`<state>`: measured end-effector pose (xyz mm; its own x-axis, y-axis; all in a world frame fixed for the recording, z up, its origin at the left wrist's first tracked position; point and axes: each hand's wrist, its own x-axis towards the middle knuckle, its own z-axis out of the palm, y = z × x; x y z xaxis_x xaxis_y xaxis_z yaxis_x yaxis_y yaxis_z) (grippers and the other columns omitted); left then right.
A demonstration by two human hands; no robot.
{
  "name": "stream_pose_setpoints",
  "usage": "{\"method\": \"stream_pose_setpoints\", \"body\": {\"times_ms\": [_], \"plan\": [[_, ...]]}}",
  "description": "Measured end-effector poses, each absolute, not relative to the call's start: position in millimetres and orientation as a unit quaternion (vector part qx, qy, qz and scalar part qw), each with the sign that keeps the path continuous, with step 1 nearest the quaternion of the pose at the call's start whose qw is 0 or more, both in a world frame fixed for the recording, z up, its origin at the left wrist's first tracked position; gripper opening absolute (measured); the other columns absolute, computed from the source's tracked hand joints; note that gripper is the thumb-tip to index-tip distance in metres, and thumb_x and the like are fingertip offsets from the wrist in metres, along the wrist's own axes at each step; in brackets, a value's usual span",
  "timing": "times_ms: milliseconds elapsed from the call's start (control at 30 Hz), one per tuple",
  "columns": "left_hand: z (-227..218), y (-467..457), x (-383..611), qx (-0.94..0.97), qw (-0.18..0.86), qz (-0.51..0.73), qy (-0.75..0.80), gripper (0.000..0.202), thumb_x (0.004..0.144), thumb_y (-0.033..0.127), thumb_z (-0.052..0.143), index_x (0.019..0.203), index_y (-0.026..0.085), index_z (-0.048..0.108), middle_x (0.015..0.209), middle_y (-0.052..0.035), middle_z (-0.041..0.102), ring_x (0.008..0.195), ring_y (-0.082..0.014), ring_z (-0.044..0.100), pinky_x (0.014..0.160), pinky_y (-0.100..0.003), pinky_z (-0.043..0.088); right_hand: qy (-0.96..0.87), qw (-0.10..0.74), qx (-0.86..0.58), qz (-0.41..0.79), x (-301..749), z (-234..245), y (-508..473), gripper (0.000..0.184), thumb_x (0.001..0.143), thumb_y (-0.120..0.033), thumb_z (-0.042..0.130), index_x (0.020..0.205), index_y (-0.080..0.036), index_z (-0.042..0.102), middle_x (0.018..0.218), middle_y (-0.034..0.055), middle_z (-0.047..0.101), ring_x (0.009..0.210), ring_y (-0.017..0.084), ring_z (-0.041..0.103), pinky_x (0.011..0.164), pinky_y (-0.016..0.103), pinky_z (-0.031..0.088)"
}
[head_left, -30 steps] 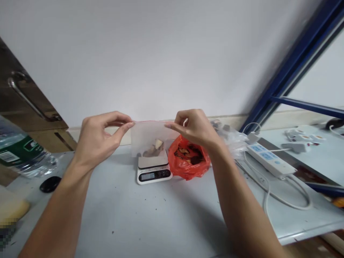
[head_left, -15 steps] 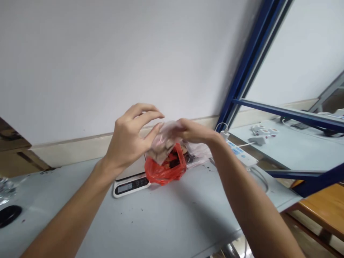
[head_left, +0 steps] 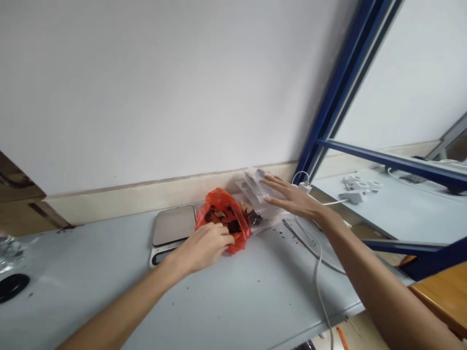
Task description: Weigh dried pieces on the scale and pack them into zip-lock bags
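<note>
We see the red plastic bag (head_left: 218, 196) on the tabletop (head_left: 233, 301), standing open toward us, with dark and brown flat pieces (head_left: 232, 225) lying inside it. Our left hand (head_left: 208, 245) is at its near left side, the fingers curled and bunched, covering part of the rim; we cannot tell whether they pinch the plastic or anything else.

Just right of the red bag, we have some clear plastic bags (head_left: 254, 190) lying in overlapping layers, with brown and black bits showing through on the side next to the red one. Our right hand (head_left: 292, 197) is over them, opened out flat with the fingers stretched and slightly apart; we see nothing gripped in it, and how firmly it presses, if at all, we cannot tell.

On the other side, close by the red bag, we find the white kitchen scale (head_left: 174, 226) with its plate bare and its dark front panel partly behind our left hand. Farther left lie a black oval object (head_left: 13, 288) and a clear shiny container (head_left: 9, 250) cut off by the edge of view. Small dark specks dot the tabletop. To the right, a white cable (head_left: 318, 282) trails over its front edge, near a blue frame (head_left: 339, 68).
</note>
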<state>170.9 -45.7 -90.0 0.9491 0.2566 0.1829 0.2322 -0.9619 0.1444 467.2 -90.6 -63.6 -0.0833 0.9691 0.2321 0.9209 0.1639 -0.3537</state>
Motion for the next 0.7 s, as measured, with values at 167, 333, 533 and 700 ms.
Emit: {"method": "stream_pose_setpoints", "body": {"times_ms": [167,333,533,700], "plan": [[-91.3,-56.9,185.9,0.973,0.093,0.106,0.183,0.015,0.094,0.018,0.060,0.103,0.021,0.072,0.097,-0.0034,0.072,0.084,-0.0193,0.069,0.073,-0.029,0.052,-0.732,0.266,-0.624,0.061,456.4,-42.9,-86.8,0.057,0.092,-0.067,0.046,0.133,-0.031,0.065,0.151,0.0061,0.052,0.147,0.035,0.035,0.115,0.063,0.033],[-76.3,-54.2,165.5,0.951,0.132,0.202,0.193,0.023,0.093,0.037,0.064,0.105,0.019,0.073,0.107,-0.0070,0.072,0.101,-0.0237,0.065,0.093,-0.037,0.052,-0.741,0.372,-0.557,-0.045,431.2,-29.9,-75.8,0.021,0.087,-0.040,0.057,0.087,-0.023,0.070,0.098,0.0099,0.075,0.099,0.029,0.068,0.090,0.045,0.052],[-72.7,-42.9,107.5,0.921,0.171,0.268,0.226,0.030,0.096,0.042,0.055,0.112,0.021,0.071,0.115,-0.0097,0.069,0.115,-0.0253,0.058,0.098,-0.042,0.052,-0.778,0.368,-0.509,0.004,371.3,-33.6,-73.9,0.017,0.067,-0.010,0.050,0.058,-0.024,0.045,0.060,-0.0013,0.054,0.057,0.015,0.049,0.057,0.027,0.041],[-82.5,-36.9,61.6,0.890,0.176,0.282,0.313,0.034,0.097,0.046,0.049,0.103,0.021,0.071,0.107,-0.0089,0.071,0.104,-0.0236,0.063,0.094,-0.040,0.054,-0.816,0.370,-0.439,0.077,330.8,-52.1,-69.5,0.032,0.069,-0.009,0.054,0.094,-0.020,0.070,0.107,0.0105,0.073,0.096,0.024,0.066,0.086,0.038,0.051]]}}
